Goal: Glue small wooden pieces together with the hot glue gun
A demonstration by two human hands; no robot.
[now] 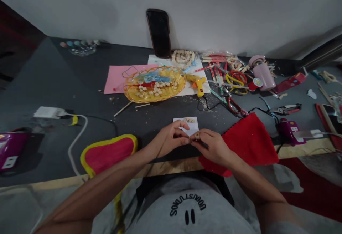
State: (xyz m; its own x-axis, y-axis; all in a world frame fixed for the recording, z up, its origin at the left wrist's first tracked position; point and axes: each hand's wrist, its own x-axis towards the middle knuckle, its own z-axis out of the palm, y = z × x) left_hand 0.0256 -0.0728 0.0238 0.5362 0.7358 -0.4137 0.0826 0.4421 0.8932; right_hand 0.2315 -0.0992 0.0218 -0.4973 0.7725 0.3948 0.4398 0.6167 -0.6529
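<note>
The left hand (169, 140) and the right hand (215, 149) meet over the near edge of the dark surface (80, 84). The right fingers are closed around a thin dark tool (204, 144), and a small pale bead (197, 135) sits at their tips. The left fingers are pinched together and touch this bead. Just behind the fingers lies a white card (192, 128) with some pale crumbs on it. A red cloth (248, 137) lies to the right of the fingers, partly under the right hand. Far behind the fingers stands a yellow basket (154, 84).
</note>
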